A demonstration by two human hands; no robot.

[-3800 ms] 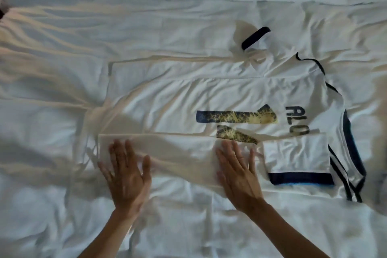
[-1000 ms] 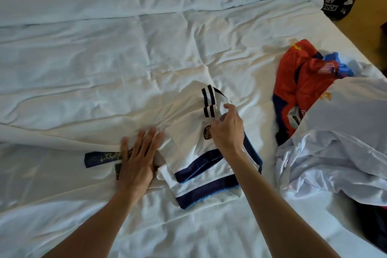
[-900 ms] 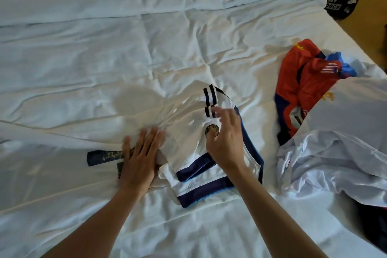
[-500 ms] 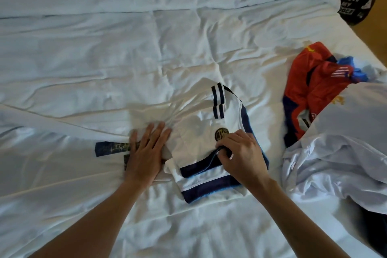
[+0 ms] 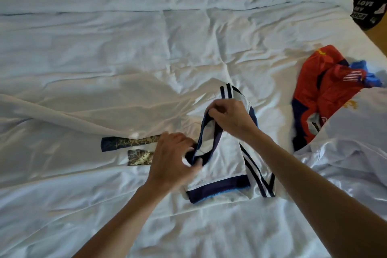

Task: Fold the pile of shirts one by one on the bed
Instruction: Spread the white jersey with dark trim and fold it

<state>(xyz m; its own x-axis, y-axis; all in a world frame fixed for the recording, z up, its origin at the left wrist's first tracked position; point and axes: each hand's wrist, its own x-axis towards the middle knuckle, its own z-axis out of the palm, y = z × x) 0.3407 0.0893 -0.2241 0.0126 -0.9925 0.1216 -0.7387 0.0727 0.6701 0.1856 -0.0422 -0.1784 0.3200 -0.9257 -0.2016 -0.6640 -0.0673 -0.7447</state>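
A white jersey (image 5: 228,163) with navy trim and a gold-and-navy number lies partly folded in the middle of the bed (image 5: 125,48). My left hand (image 5: 173,159) pinches the navy-edged cuff of its sleeve at the lower end. My right hand (image 5: 230,117) grips the same navy cuff higher up and lifts it off the shirt. The long body of the jersey stretches away to the left. At the right edge lies the pile: a red shirt (image 5: 322,94) and a white shirt (image 5: 351,138) over it.
White rumpled duvet covers the whole bed. A black garment with white lettering (image 5: 364,10) sits off the bed's far right corner, above a strip of brown floor. A bit of blue cloth (image 5: 368,73) pokes out beside the red shirt.
Earlier my left hand lay flat on the jersey and my right hand held the folded end down. Now both hands grip the navy sleeve cuff and my right hand has lifted it.
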